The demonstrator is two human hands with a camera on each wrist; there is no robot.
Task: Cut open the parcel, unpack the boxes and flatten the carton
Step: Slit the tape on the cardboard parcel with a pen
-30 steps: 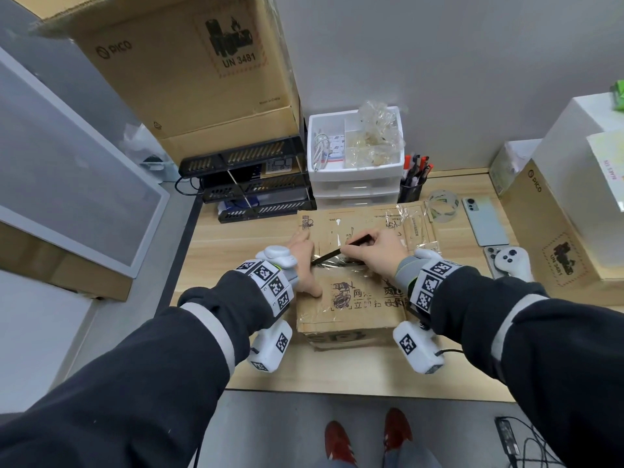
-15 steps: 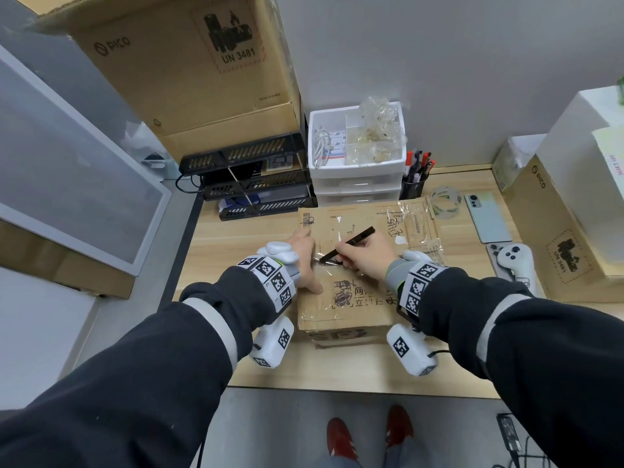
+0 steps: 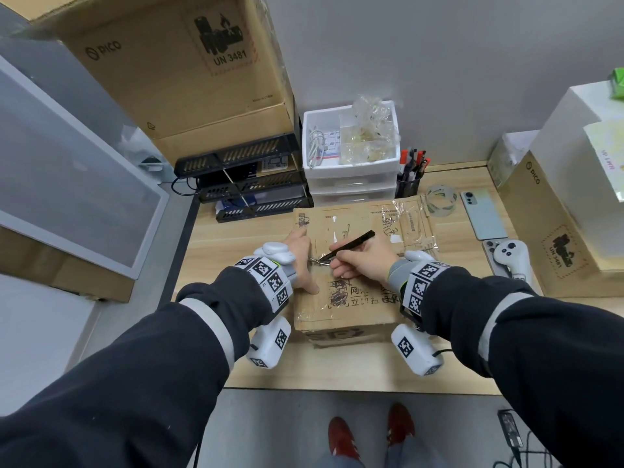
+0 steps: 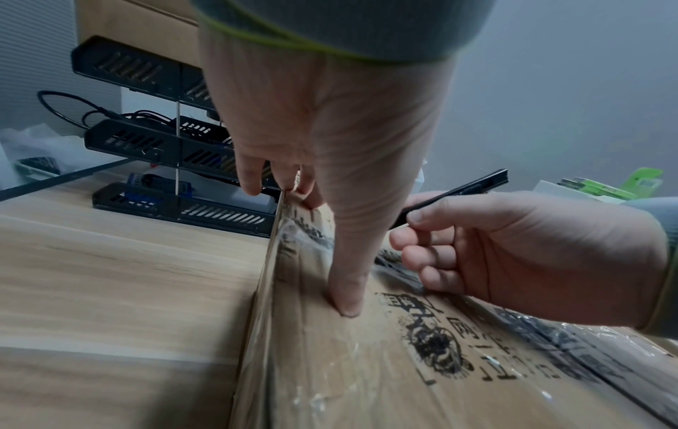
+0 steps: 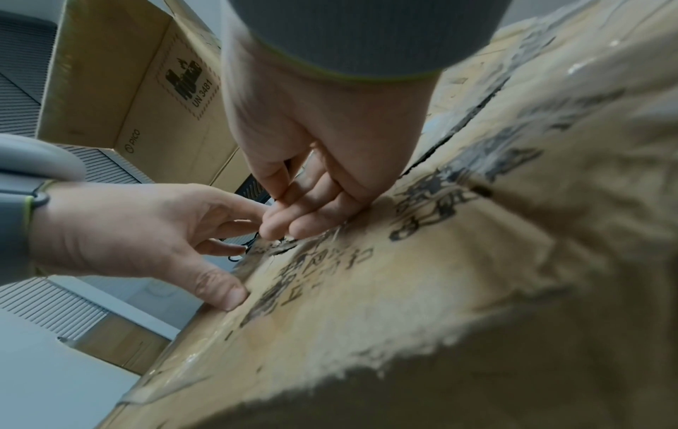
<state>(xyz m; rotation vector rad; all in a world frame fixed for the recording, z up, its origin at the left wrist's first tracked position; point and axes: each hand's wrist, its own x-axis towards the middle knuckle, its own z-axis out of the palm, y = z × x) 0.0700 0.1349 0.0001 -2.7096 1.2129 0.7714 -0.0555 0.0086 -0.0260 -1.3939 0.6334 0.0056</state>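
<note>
Since a second ago the right hand (image 3: 363, 261) has slid the black knife (image 3: 351, 244) leftward along the parcel (image 3: 347, 309) top seam, so the blade tip now sits just beside the left hand (image 3: 302, 261). Right hand fingers are curled tight around the knife handle, pen-style. Left hand is flat and open, thumb (image 4: 346, 293) pressing the carton top, fingers draped over the far left edge (steadying it). The parcel lies on the wooden desk (image 3: 243, 238), directly under both hands, flaps not yet lifted. Judged step: finishing the tape cut. Risk: blade is travelling toward the bracing hand; a slip through slack tape could nick those fingers, or too deep a cut could score the boxes inside. Blade depth can't be told here.
</note>
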